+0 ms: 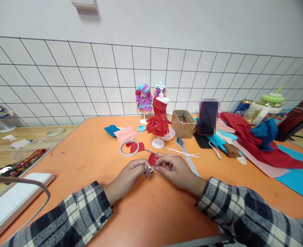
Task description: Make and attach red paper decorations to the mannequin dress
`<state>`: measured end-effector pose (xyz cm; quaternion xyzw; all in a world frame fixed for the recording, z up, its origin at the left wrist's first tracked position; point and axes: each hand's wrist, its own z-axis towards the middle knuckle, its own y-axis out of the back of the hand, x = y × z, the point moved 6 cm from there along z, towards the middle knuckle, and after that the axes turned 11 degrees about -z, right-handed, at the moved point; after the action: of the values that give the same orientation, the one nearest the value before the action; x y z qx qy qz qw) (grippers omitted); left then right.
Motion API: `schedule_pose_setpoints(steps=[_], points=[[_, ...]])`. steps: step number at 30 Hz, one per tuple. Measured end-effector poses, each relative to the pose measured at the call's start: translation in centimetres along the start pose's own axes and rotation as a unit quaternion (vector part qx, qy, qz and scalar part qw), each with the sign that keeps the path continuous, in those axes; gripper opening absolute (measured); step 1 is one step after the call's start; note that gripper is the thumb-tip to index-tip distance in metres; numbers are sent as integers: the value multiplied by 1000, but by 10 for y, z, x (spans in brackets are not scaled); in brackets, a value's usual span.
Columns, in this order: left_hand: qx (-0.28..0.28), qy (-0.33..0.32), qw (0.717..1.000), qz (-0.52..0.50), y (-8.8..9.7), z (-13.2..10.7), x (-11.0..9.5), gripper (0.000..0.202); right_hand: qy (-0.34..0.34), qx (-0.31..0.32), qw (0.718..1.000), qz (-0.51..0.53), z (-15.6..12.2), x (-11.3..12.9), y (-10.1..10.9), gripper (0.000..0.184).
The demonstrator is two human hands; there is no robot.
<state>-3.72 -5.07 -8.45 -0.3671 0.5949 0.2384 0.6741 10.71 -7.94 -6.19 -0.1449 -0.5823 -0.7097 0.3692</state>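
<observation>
Hands meet at lower centre of the frame, over the orange table (94,161): left hand (130,173) and right hand (174,168) both pinch a white strip (150,168). Just above lie scissors (153,153), a tape ring (129,147) and a red dress (158,118).

White strip (150,168): small, thin, looks bent/curled, exact shape too small to tell. Pinched btwn fingertips of left hand (133,171) & right hand (174,169). Sits on the near side of red-dress mannequin (159,118), close to its base.
</observation>
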Motion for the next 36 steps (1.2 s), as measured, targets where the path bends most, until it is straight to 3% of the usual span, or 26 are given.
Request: schedule_pose_setpoints(steps=[5, 8, 10, 12, 14, 19, 25, 27, 32, 36], points=[[-81, -22, 995, -46, 16, 2, -2, 28, 12, -20, 998, -59, 1, 1, 10, 4], [-111, -30, 993, -34, 21, 1, -6, 23, 15, -21, 998, -57, 1, 1, 11, 5], [-77, -28, 996, -18, 12, 1, -8, 33, 11, -27, 999, -40, 1, 1, 9, 5], [-9, -16, 1000, 6, -4, 0, -8, 45, 11, -38, 999, -19, 0, 2, 7, 5], [26, -13, 999, 40, -17, 0, -6, 37, 22, -50, 999, -3, -1, 4, 5, 5], [12, -23, 988, 155, -19, 0, -5, 26, 48, -52, 997, -4, -3, 8, 4, 10], [91, 6, 981, 173, -15, -1, -2, 26, 99, -30, 990, -99, -8, 14, 11, 8], [93, -5, 978, 187, -15, -2, -3, 29, 104, -12, 985, -138, -9, 15, 9, 9], [56, -64, 928, 362, -21, -7, -13, 26, 74, 33, 987, -140, -9, 11, 1, 8], [68, -77, 908, 406, -23, -8, -16, 32, 88, 46, 990, -101, -9, 13, -3, 9]])
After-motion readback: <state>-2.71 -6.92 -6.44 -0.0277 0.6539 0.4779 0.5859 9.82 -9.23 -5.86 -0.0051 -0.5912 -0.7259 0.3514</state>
